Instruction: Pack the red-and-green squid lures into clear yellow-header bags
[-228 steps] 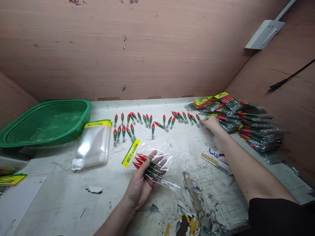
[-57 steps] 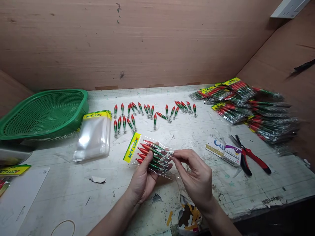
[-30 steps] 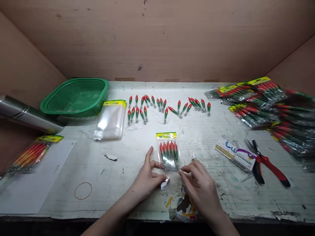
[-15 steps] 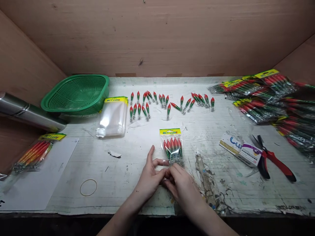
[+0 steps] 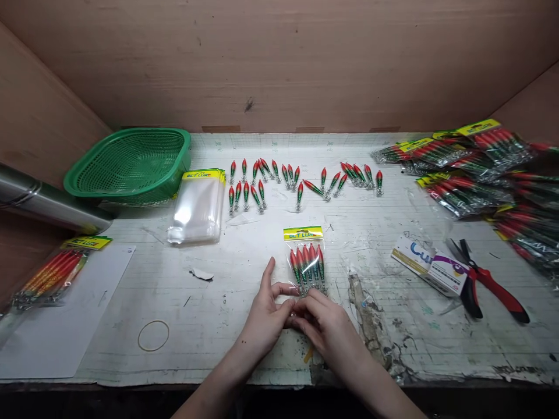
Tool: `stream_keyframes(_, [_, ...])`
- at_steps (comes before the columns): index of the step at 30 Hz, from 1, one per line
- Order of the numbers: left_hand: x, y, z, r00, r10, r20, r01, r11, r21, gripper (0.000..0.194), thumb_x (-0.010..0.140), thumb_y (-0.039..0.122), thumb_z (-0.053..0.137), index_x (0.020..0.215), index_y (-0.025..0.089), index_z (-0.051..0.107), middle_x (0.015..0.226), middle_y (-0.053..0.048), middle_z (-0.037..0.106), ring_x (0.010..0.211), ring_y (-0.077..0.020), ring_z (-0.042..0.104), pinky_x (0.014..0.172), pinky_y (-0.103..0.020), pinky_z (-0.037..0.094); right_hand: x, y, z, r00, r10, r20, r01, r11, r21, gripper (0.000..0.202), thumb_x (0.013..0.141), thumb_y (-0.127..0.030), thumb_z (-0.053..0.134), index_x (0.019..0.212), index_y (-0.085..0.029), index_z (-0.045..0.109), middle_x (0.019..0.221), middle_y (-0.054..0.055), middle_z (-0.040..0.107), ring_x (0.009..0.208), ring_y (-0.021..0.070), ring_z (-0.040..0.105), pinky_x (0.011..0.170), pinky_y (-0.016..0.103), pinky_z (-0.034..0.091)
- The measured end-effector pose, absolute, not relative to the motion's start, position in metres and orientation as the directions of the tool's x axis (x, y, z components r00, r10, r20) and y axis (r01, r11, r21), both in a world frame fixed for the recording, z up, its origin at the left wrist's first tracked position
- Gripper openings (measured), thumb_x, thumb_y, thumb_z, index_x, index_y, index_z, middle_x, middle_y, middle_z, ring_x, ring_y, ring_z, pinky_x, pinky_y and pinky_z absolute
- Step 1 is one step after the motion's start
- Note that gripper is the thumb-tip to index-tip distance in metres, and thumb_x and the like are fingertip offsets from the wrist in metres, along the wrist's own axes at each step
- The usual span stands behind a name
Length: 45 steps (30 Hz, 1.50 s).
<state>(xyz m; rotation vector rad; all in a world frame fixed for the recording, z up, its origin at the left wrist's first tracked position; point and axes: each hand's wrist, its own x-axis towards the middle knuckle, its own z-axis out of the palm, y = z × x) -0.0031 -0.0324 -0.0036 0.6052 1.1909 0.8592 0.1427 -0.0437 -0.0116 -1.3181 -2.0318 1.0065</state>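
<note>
A clear bag of red and green lures [image 5: 308, 262] with a yellow header lies at the centre. My left hand [image 5: 268, 311] and my right hand [image 5: 325, 323] meet at its lower end, fingertips pinched on the bag's bottom edge; the index finger of the left points up and away. The hooks at the bag's bottom are partly hidden by my fingers. Loose red and green lures [image 5: 299, 196] lie in rough rows beyond the bag. To their left sits a stack of clear bags [image 5: 196, 206] with yellow headers.
A green basket [image 5: 131, 166] and a metal cylinder [image 5: 52, 201] stand at the left, near packed orange lures [image 5: 55, 273] on a white sheet [image 5: 82, 326]. A rubber band [image 5: 153, 336] lies front left. Filled bags [image 5: 467, 195], a card box [image 5: 430, 265] and red pliers [image 5: 493, 285] lie right.
The view has shifted slightly. Both hands stay at the bag's lower end, with only a small movement of the right fingers.
</note>
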Motion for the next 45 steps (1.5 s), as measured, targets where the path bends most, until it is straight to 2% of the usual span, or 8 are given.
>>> stream_keyframes(6, [0.000, -0.033, -0.006, 0.093, 0.839, -0.536, -0.218, 0.542, 0.811, 0.095, 0.074, 0.015, 0.064, 0.148, 0.028, 0.007, 0.091, 0.000, 0.057, 0.055, -0.0071, 0.053, 0.054, -0.021, 0.046, 0.145, -0.043, -0.015, -0.499, 0.858, 0.121, 0.544, 0.419, -0.727, 0.016, 0.086, -0.008, 0.044, 0.077, -0.017, 0.052, 0.081, 0.004, 0.054, 0.069, 0.0150, 0.053, 0.059, 0.024, 0.044])
stream_keyframes(13, [0.002, -0.031, -0.004, 0.077, 0.802, -0.593, -0.224, 0.593, 0.773, 0.092, 0.077, 0.007, 0.056, 0.148, 0.030, 0.002, 0.089, 0.002, 0.055, 0.056, -0.0053, 0.056, 0.061, -0.022, 0.050, 0.170, -0.046, 0.007, -0.435, 0.900, -0.004, 0.350, 0.165, -0.922, 0.015, 0.095, -0.020, 0.046, 0.081, -0.018, 0.053, 0.078, 0.001, 0.052, 0.070, 0.0123, 0.053, 0.063, 0.021, 0.043])
stream_keyframes(24, [-0.002, -0.034, -0.013, 0.105, 0.837, -0.537, -0.220, 0.546, 0.808, 0.093, 0.076, 0.010, 0.058, 0.148, 0.029, 0.003, 0.089, 0.002, 0.058, 0.058, -0.0060, 0.054, 0.056, -0.020, 0.047, 0.138, -0.046, -0.019, -0.411, 0.912, 0.005, 0.613, 0.280, -0.739, 0.011, 0.088, -0.014, 0.046, 0.078, -0.017, 0.052, 0.079, 0.004, 0.054, 0.064, 0.0156, 0.052, 0.055, 0.025, 0.038])
stream_keyframes(29, [0.002, -0.033, -0.010, 0.103, 0.812, -0.574, -0.259, 0.579, 0.773, 0.094, 0.076, 0.006, 0.056, 0.147, 0.032, 0.000, 0.092, 0.002, 0.054, 0.057, -0.0068, 0.061, 0.062, -0.025, 0.053, 0.157, -0.045, -0.001, -0.424, 0.896, -0.130, 0.369, 0.039, -0.929, 0.021, 0.093, -0.028, 0.045, 0.076, -0.017, 0.050, 0.075, 0.002, 0.053, 0.067, 0.0129, 0.050, 0.058, 0.022, 0.038])
stream_keyframes(33, [0.006, -0.032, -0.006, 0.102, 0.781, -0.616, -0.245, 0.620, 0.746, 0.094, 0.078, 0.007, 0.054, 0.147, 0.035, -0.005, 0.096, -0.001, 0.051, 0.063, -0.0140, 0.068, 0.064, -0.030, 0.056, 0.219, -0.042, 0.001, -0.112, 0.955, -0.275, 0.124, -0.262, -0.957, 0.033, 0.086, -0.052, 0.055, 0.083, -0.019, 0.052, 0.059, -0.004, 0.041, 0.047, 0.0086, 0.037, 0.044, 0.019, 0.031])
stream_keyframes(37, [0.001, -0.038, -0.004, 0.152, 0.804, -0.575, -0.175, 0.594, 0.785, 0.077, 0.086, 0.014, 0.045, 0.148, 0.029, 0.003, 0.108, -0.008, 0.050, 0.070, -0.0155, 0.069, 0.068, -0.034, 0.058, 0.296, -0.036, -0.004, 0.367, 0.924, 0.104, 0.654, -0.177, -0.736, 0.038, 0.084, -0.056, 0.050, 0.086, -0.018, 0.058, 0.064, 0.003, 0.049, 0.054, 0.0177, 0.048, 0.050, 0.030, 0.042])
stream_keyframes(41, [-0.025, -0.047, -0.005, 0.214, 0.950, -0.227, 0.240, 0.174, 0.955, 0.054, 0.090, 0.015, 0.033, 0.143, 0.027, 0.029, 0.117, -0.012, 0.048, 0.070, -0.0116, 0.064, 0.063, -0.031, 0.056, 0.304, -0.036, 0.002, 0.004, 0.895, 0.446, 0.953, 0.132, -0.274, 0.030, 0.092, -0.032, 0.042, 0.105, -0.015, 0.062, 0.095, 0.015, 0.057, 0.089, 0.0289, 0.055, 0.075, 0.042, 0.046])
stream_keyframes(45, [-0.042, -0.045, -0.009, 0.547, 0.747, 0.378, 0.556, -0.662, 0.502, 0.039, 0.081, 0.008, 0.046, 0.114, 0.022, 0.061, 0.107, -0.010, 0.054, 0.082, -0.0179, 0.053, 0.069, -0.034, 0.052, 0.250, -0.043, 0.004, -0.529, 0.708, 0.468, 0.731, 0.660, -0.173, 0.027, 0.090, -0.009, 0.047, 0.114, -0.014, 0.057, 0.103, 0.013, 0.059, 0.094, 0.0233, 0.055, 0.077, 0.035, 0.048])
